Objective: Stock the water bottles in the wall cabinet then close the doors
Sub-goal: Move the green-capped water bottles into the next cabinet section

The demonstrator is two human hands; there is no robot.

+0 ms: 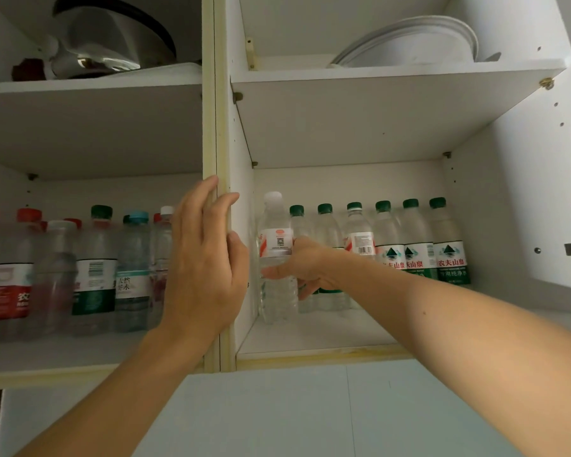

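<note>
Right hand grips white-capped bottle on nearly full lower shelf, left hand flat on divider; doors not yet closed.

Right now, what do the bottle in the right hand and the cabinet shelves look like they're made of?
Bottle: clear, thin plastic by its see-through ribbed body, white cap and paper-like label. Shelves: probably white laminated board; flat matte faces resting on small metal pegs.

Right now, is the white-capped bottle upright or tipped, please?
Upright: the white-capped bottle stands on the shelf floor, cap up, right hand gripping it.
</note>
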